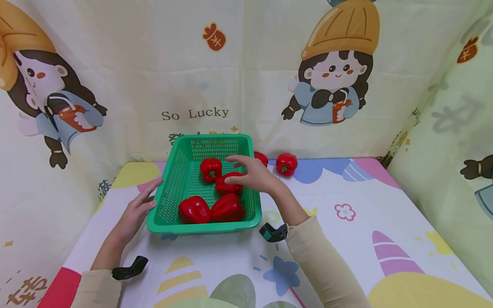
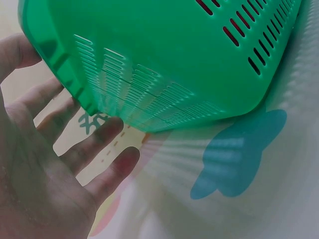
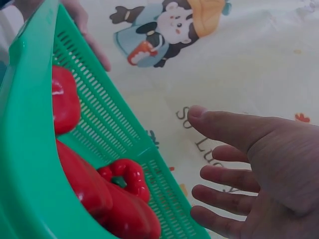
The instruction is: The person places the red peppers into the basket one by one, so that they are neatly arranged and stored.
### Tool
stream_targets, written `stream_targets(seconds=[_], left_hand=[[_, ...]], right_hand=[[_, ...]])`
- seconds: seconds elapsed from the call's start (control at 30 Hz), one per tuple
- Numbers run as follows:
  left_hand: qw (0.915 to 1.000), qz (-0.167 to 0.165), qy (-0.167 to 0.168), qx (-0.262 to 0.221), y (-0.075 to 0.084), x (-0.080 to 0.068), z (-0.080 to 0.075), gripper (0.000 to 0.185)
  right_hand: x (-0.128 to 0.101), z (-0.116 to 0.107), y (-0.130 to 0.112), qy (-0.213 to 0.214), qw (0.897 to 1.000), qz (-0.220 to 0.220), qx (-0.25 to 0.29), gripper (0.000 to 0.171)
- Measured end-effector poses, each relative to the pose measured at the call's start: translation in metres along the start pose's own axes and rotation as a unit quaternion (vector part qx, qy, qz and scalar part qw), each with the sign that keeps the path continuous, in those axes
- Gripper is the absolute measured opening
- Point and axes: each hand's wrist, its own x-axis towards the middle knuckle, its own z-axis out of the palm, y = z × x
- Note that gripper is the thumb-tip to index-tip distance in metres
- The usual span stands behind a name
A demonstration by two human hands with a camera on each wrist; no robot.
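Note:
A green plastic basket (image 1: 154, 226) with slotted walls stands on the table, holding several red bell peppers (image 1: 194, 209). My left hand (image 1: 132, 216) is at its left side, fingertips right at the rim and fingers extended; the left wrist view shows this palm (image 2: 45, 149) facing the basket wall. Over the basket's right side hovers my right hand (image 1: 252, 173), fingers spread and nothing between them. It overlaps one bell pepper (image 1: 230, 184) in the head view. In the right wrist view the right hand (image 3: 269, 174) appears apart from the peppers.
Outside the basket, behind its right side, a bell pepper (image 1: 286, 164) lies on the table, with another bell pepper (image 1: 261, 158) partly hidden beside the basket. A printed cloth (image 1: 327, 239) covers the table. A patterned curtain (image 1: 262, 85) hangs at the back and sides.

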Motion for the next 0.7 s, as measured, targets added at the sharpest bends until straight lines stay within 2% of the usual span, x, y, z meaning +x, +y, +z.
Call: stream_targets(seconds=[0.23, 0.7], left_hand=[[1.0000, 0.003, 0.001, 0.002, 0.001, 0.000, 0.000, 0.052], [0.9999, 0.007, -0.001, -0.009, -0.002, 0.001, 0.000, 0.052]], right_hand=[[-0.005, -0.003, 0.003, 0.008, 1.000, 0.007, 0.020, 0.065], [-0.016, -0.007, 0.008, 0.026, 0.999, 0.006, 0.025, 0.063]])
